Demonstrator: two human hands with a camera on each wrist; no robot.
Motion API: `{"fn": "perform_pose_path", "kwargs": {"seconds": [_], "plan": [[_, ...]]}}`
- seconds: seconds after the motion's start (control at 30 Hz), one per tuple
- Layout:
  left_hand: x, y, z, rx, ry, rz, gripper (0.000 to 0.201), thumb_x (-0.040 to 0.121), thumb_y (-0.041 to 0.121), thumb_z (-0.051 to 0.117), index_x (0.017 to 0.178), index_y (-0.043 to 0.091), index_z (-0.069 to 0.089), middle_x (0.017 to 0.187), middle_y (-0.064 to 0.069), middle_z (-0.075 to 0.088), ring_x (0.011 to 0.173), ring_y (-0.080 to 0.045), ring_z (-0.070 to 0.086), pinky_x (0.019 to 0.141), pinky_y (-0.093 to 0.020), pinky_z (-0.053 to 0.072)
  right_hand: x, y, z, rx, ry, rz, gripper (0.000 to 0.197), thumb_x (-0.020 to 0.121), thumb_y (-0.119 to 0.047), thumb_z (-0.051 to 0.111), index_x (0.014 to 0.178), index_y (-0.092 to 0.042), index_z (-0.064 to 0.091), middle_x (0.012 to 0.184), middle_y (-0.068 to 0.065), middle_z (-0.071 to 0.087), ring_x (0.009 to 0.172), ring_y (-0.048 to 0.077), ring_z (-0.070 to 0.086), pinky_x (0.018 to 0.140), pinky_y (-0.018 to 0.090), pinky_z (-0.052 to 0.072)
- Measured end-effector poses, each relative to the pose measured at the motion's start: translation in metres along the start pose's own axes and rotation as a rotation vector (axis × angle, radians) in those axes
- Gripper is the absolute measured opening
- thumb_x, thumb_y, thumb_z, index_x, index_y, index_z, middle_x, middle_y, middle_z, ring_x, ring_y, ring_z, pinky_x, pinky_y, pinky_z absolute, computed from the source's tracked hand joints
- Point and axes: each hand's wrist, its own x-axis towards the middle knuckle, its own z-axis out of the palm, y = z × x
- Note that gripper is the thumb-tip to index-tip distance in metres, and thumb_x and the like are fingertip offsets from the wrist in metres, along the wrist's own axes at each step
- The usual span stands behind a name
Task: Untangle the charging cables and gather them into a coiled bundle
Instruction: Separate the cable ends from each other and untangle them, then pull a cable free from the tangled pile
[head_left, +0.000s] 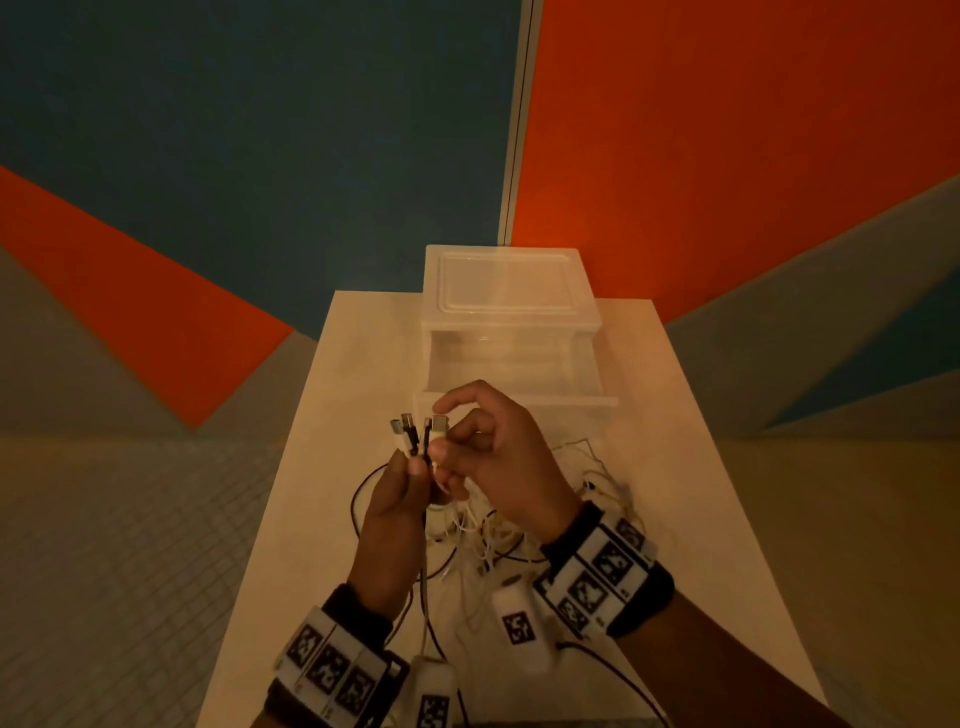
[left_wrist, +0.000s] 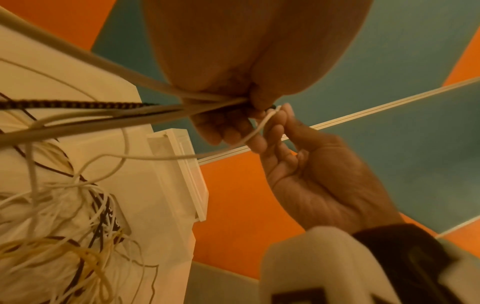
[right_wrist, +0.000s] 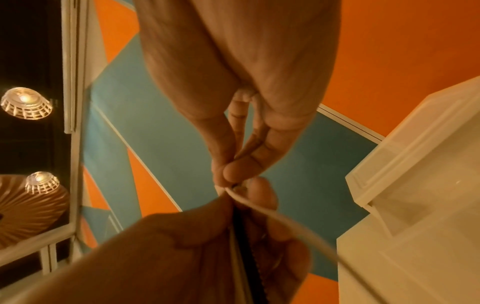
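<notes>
My left hand (head_left: 402, 480) grips several charging cables near their plug ends (head_left: 410, 428), black and white ones, held upright above the table. My right hand (head_left: 462, 441) pinches a white cable's plug between thumb and finger right beside that bunch. In the left wrist view the gripped cables (left_wrist: 155, 109) run from my left hand (left_wrist: 233, 102) down to a tangled heap (left_wrist: 64, 226) on the table, and the right hand (left_wrist: 275, 123) holds a thin white cable. The right wrist view shows my right fingertips (right_wrist: 233, 174) pinching a white cable (right_wrist: 285, 224) over my left hand (right_wrist: 207, 246).
A narrow white table (head_left: 701, 493) carries the loose cable tangle (head_left: 498, 535) under my hands. Behind them stands a clear plastic drawer box (head_left: 509, 306) with its drawer (head_left: 519, 400) pulled open. Orange and blue walls rise behind; tiled floor lies left.
</notes>
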Motion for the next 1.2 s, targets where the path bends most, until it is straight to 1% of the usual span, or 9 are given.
{"fn": "perform_pose_path", "kwargs": {"seconds": [0.07,0.2,0.3,0.43,0.73,0.83,1.0,1.1,1.2], "plan": [[-0.001,0.002,0.001,0.023,0.005,0.016,0.037,0.104,0.023,0.033,0.086,-0.002,0.054,0.071,-0.006,0.057,0.071,-0.018,0.054,0.071,-0.028,0.048,0.001,0.005,0.001,-0.041,0.051,-0.032,0.022,0.084,0.0,0.069,0.101,-0.014,0.061,0.074,0.005,0.065,0.06,0.03,0.068,0.057,0.045,0.058],[-0.002,0.004,0.002,-0.082,-0.011,-0.046,0.032,0.102,0.024,0.035,0.084,0.001,0.046,0.063,-0.008,0.036,0.057,-0.018,0.042,0.057,-0.028,0.043,0.006,0.017,0.003,-0.069,0.114,-0.089,0.026,0.078,-0.005,0.076,0.096,-0.021,0.066,0.085,-0.001,0.059,0.068,0.02,0.063,0.069,0.046,0.058],[0.0,0.004,0.0,-0.133,-0.095,-0.082,0.033,0.101,0.027,0.037,0.089,-0.003,0.043,0.065,-0.006,0.024,0.056,-0.015,0.023,0.051,-0.026,0.028,0.007,0.021,0.004,-0.169,0.155,-0.153,0.028,0.076,-0.015,0.079,0.095,-0.033,0.069,0.101,-0.004,0.053,0.082,0.012,0.057,0.072,0.035,0.056],[0.0,0.004,-0.002,-0.164,-0.122,-0.114,0.035,0.102,0.031,0.042,0.093,-0.003,0.044,0.065,-0.006,0.024,0.056,-0.016,0.019,0.049,-0.025,0.026,0.004,0.024,0.007,-0.113,0.101,-0.12,0.024,0.084,-0.016,0.073,0.101,-0.033,0.068,0.115,-0.001,0.05,0.1,0.013,0.061,0.075,0.025,0.056],[0.001,0.008,-0.007,-0.221,-0.121,-0.177,0.029,0.1,0.028,0.045,0.091,0.001,0.045,0.067,-0.005,0.022,0.057,-0.015,0.019,0.05,-0.024,0.027,0.009,0.029,0.001,-0.009,0.08,-0.08,0.037,0.084,-0.015,0.073,0.119,-0.024,0.064,0.103,-0.002,0.071,0.086,0.019,0.071,0.079,0.035,0.058],[0.002,0.011,-0.008,-0.276,-0.118,-0.202,0.022,0.098,0.023,0.04,0.089,0.004,0.046,0.069,-0.008,0.02,0.055,-0.015,0.022,0.052,-0.026,0.028,0.008,0.037,-0.002,0.033,0.047,-0.089,0.035,0.09,-0.005,0.064,0.122,-0.017,0.066,0.11,-0.003,0.071,0.104,0.011,0.068,0.089,0.026,0.053],[0.005,0.015,-0.008,-0.251,-0.168,-0.216,0.024,0.097,0.022,0.041,0.087,0.001,0.049,0.063,-0.001,0.036,0.053,-0.013,0.028,0.051,-0.025,0.029,0.008,0.049,0.005,-0.042,0.11,-0.079,0.037,0.094,-0.012,0.06,0.125,-0.033,0.063,0.112,-0.003,0.071,0.102,0.015,0.069,0.094,0.04,0.054],[0.013,0.021,-0.017,-0.378,-0.113,-0.195,0.02,0.098,0.022,0.04,0.088,0.006,0.046,0.065,0.002,0.041,0.053,-0.011,0.034,0.051,-0.023,0.035,-0.008,0.055,0.01,0.066,-0.064,0.075,0.045,0.094,-0.042,0.048,0.133,-0.021,0.053,0.117,0.0,0.066,0.098,0.019,0.068,0.087,0.036,0.056],[0.018,0.026,-0.025,-0.455,-0.129,-0.193,0.023,0.1,0.023,0.037,0.085,0.011,0.048,0.066,0.002,0.035,0.055,-0.01,0.028,0.05,-0.023,0.03,-0.033,0.073,0.014,-0.127,-0.293,0.078,0.034,0.1,-0.033,0.045,0.119,-0.009,0.058,0.098,-0.011,0.064,0.09,-0.001,0.062,0.082,0.019,0.047]]}}
